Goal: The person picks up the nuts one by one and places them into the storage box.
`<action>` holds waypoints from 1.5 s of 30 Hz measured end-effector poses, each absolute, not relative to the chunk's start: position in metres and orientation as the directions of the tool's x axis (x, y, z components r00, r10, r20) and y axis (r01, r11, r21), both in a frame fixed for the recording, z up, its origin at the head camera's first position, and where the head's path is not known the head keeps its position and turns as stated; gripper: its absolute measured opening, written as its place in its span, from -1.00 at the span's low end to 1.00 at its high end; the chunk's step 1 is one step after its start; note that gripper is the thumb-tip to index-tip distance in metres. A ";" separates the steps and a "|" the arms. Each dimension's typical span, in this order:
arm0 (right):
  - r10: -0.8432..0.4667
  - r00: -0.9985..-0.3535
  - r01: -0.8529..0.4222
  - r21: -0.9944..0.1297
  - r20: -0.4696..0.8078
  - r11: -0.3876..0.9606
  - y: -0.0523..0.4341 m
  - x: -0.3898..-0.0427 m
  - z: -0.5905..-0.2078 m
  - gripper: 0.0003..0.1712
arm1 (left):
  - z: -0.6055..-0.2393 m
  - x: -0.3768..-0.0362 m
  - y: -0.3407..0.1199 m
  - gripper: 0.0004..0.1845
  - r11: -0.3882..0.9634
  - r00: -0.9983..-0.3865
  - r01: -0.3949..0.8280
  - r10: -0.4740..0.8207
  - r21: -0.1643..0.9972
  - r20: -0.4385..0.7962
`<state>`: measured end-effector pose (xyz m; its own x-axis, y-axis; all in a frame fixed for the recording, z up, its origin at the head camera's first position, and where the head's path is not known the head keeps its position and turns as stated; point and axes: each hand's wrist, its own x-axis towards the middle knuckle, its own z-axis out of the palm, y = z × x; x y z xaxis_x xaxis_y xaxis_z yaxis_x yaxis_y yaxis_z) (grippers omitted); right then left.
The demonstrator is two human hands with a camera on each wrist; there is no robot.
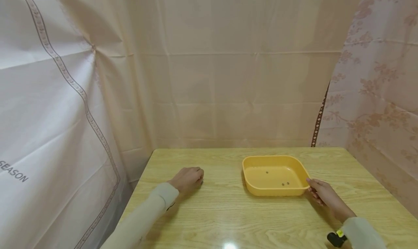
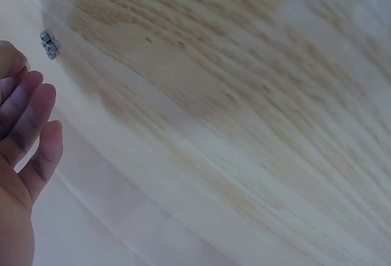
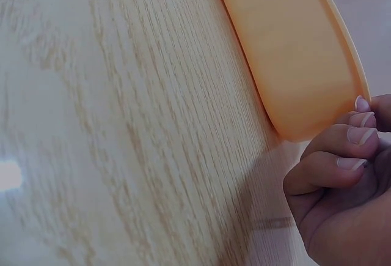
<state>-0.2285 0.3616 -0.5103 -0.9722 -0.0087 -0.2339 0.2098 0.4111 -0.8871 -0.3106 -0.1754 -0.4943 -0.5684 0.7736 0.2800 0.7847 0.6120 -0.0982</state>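
Observation:
In the head view my left hand (image 1: 188, 178) is low over the left-middle of the table, its fingers loosely bent. A little cluster of small grey metal pieces (image 2: 49, 45), perhaps nuts, lies on the wood just beyond its fingertips in the left wrist view. I see nothing held between those fingers. My right hand (image 1: 323, 193) pinches the rim of a yellow plastic tray (image 1: 274, 192) at its near right corner. On the tray floor sit a few small metal pieces (image 1: 283, 184), two close together and one apart.
The wood-grain table (image 1: 209, 216) carries everything. A black object with a yellow part (image 1: 335, 239) is by the right sleeve, partly hidden. Hanging cloth (image 1: 241, 78) closes off the back and both sides.

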 end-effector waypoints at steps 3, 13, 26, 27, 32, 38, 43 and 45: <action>-0.005 -0.972 0.212 -0.884 -0.235 0.416 0.362 -0.229 -0.510 -0.36 | -0.494 -0.312 -0.173 -0.94 0.614 -0.570 0.782 0.774 -0.107 0.276; -0.006 -0.970 0.216 -0.877 -0.241 0.429 0.361 -0.228 -0.508 -0.33 | -0.493 -0.315 -0.167 -0.95 0.593 -0.542 0.794 0.790 -0.132 0.287; -0.016 -0.973 0.205 -0.892 -0.231 0.404 0.360 -0.227 -0.506 -0.37 | -0.492 -0.319 -0.158 -0.93 0.568 -0.515 0.811 0.807 -0.141 0.290; -0.015 -0.973 0.204 -0.892 -0.229 0.403 0.360 -0.227 -0.506 -0.38 | -0.492 -0.319 -0.157 -0.93 0.569 -0.516 0.810 0.807 -0.143 0.287; -0.010 -0.973 0.206 -0.891 -0.230 0.406 0.360 -0.227 -0.508 -0.38 | -0.491 -0.320 -0.152 -0.91 0.567 -0.512 0.807 0.811 -0.165 0.283; -0.007 -0.970 0.215 -0.874 -0.242 0.435 0.362 -0.229 -0.510 -0.36 | -0.489 -0.319 -0.148 -0.93 0.548 -0.495 0.819 0.825 -0.169 0.274; -0.007 -0.969 0.220 -0.872 -0.247 0.437 0.363 -0.229 -0.510 -0.36 | -0.486 -0.318 -0.144 -0.94 0.547 -0.499 0.821 0.827 -0.163 0.261; -0.004 -0.969 0.220 -0.875 -0.246 0.431 0.362 -0.229 -0.510 -0.37 | -0.485 -0.318 -0.143 -0.94 0.549 -0.503 0.821 0.826 -0.159 0.253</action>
<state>-0.2292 0.3622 -0.5104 -0.9693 -0.0041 -0.2460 0.2202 0.4314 -0.8749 -0.3177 -0.1426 -0.4848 -0.5031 0.8263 0.2532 0.8209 0.5485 -0.1588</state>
